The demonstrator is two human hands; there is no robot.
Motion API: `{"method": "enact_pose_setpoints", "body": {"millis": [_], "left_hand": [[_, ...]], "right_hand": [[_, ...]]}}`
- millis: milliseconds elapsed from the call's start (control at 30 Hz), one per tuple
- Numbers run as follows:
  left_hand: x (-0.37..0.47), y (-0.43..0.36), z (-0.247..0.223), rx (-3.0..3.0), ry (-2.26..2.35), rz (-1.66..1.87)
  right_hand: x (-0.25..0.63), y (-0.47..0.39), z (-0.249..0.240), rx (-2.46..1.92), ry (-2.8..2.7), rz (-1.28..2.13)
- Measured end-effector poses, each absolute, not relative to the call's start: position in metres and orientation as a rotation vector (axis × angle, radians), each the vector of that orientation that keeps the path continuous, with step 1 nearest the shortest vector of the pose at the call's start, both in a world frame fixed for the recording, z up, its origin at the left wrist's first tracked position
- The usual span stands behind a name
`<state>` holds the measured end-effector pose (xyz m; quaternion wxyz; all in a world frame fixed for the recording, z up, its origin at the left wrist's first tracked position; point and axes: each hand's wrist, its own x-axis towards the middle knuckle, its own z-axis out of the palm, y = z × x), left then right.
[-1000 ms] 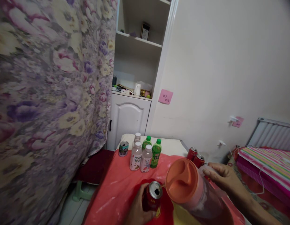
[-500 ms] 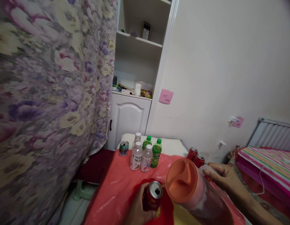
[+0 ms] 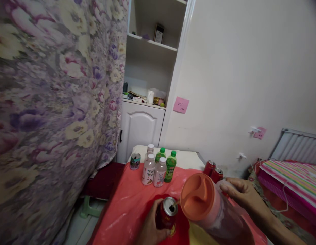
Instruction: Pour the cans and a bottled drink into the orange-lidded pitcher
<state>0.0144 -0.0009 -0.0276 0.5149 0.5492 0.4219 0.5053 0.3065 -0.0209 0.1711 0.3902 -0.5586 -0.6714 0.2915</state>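
Observation:
My left hand point(image 3: 152, 226) is wrapped around a dark red drink can point(image 3: 166, 217), which stands upright with its top opened. In my right hand point(image 3: 236, 190) is the handle of a clear pitcher point(image 3: 226, 221) with an orange lid point(image 3: 198, 196). The pitcher lies tilted over to the left, its spout close to the can's opening. A thin stream of brownish liquid runs from the spout into the can. Dark liquid shows through the pitcher's wall. Part of the can's lower body is covered by my fingers.
White-capped bottles point(image 3: 148, 172), green tea bottles point(image 3: 170, 168) and a small open tin point(image 3: 135, 161) stand on the red-covered table point(image 3: 117, 211). Two red cans point(image 3: 213, 172) sit behind the pitcher. A floral curtain point(image 3: 58, 102) hangs at left; a white cabinet point(image 3: 142, 124) stands behind.
Almost nothing differs. The pitcher and its lid have shifted very slightly; the thin stream still runs into the can, and both hands keep their grip.

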Motion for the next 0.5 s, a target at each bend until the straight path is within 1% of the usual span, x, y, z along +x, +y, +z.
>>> {"method": "enact_pose_setpoints", "body": {"millis": [267,400,500], "left_hand": [[0.014,-0.005,-0.019,1.339,0.987,1.199],[0.014,-0.006,-0.014,1.345,0.967,1.211],[0.015,-0.008,-0.007,1.318,0.92,1.243]], "right_hand": [[0.305,-0.021,0.166,-1.393,-1.687,0.804],[0.309,-0.017,0.153,-1.346,-1.652,0.84],[0.311,-0.014,0.141,-1.332,-1.655,0.781]]}}
